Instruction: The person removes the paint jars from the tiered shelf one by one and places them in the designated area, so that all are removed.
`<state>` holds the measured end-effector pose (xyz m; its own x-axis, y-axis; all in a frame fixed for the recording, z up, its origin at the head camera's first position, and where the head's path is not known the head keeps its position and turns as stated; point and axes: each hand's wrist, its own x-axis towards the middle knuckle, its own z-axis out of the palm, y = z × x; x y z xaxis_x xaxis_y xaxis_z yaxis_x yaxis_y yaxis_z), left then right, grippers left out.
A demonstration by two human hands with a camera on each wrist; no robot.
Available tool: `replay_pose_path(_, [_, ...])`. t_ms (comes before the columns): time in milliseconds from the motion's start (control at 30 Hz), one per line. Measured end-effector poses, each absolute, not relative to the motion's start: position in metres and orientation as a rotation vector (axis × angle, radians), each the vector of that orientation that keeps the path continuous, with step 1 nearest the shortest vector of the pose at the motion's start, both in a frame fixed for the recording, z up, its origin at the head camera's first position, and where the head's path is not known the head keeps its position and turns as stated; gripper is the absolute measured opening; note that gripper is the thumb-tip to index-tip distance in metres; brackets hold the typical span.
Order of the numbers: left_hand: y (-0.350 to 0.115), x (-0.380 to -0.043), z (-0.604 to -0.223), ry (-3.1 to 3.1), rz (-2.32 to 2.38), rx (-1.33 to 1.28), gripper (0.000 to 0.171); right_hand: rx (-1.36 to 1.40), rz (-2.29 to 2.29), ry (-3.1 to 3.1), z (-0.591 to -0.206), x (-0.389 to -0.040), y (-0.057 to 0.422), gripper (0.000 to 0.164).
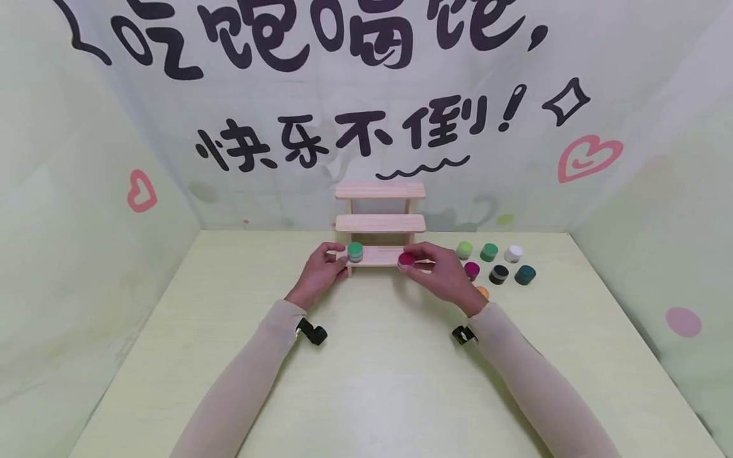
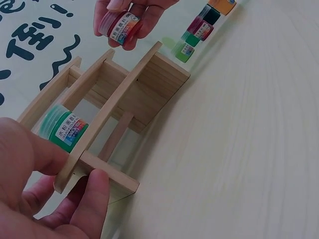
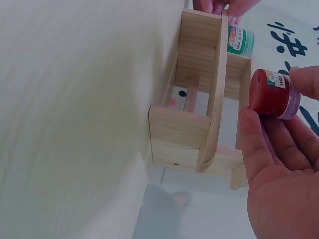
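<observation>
A three-step wooden display stand (image 1: pixel 380 222) stands against the back wall. On the left end of its lowest step sits a green paint jar (image 1: pixel 355 252), upright with a clear lid in the left wrist view. My left hand (image 1: pixel 321 275) grips that end of the step, thumb by the jar and fingers (image 2: pixel 94 199) underneath the board. Between thumb and fingertips, my right hand (image 1: pixel 445 275) holds a red paint jar (image 3: pixel 273 93) near the right end of the lowest step. In the right wrist view the red jar appears apart from the wood.
To the right of the stand, several paint jars stand on the table: light green (image 1: pixel 464 250), green (image 1: pixel 489 252), white (image 1: pixel 513 254), magenta (image 1: pixel 472 270), black (image 1: pixel 499 274) and teal (image 1: pixel 525 275). An orange jar (image 1: pixel 482 292) is partly hidden by my right wrist. Printed cloth (image 1: pixel 366 83) hangs behind.
</observation>
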<state>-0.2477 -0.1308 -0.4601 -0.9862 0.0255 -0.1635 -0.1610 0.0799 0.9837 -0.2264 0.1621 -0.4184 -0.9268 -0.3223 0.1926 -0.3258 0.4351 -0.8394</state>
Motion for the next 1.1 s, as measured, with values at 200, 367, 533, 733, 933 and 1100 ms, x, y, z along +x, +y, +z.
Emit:
replay_pose_path(200, [-0.130, -0.247, -0.459, 2.194, 2.046, -0.136, 0.030, 0.608, 1.567, -2.638, -0.417, -0.221, 0.175, 0.041])
replay_pose_path(367, [-0.132, -0.248, -0.460, 2.197, 2.042, -0.133, 0.030, 0.598, 1.533, -2.646, -0.416, -0.218, 0.186, 0.043])
replay_pose_path(533, [-0.133, -0.249, -0.461, 2.198, 2.036, -0.129, 0.030, 0.589, 1.530, -2.643, -0.416, -0.214, 0.197, 0.043])
replay_pose_path(733, [-0.132, -0.250, -0.462, 2.194, 2.029, -0.132, 0.029, 0.565, 1.502, -2.666, -0.415, -0.209, 0.212, 0.045])
replay_pose_path(933, [-0.132, -0.251, -0.463, 2.188, 2.039, -0.140, 0.029, 0.525, 1.420, -2.700, -0.416, -0.204, 0.227, 0.043])
replay_pose_path(1100, [-0.131, -0.251, -0.463, 2.194, 2.035, -0.138, 0.030, 0.473, 1.329, -2.740, -0.419, -0.199, 0.241, 0.042])
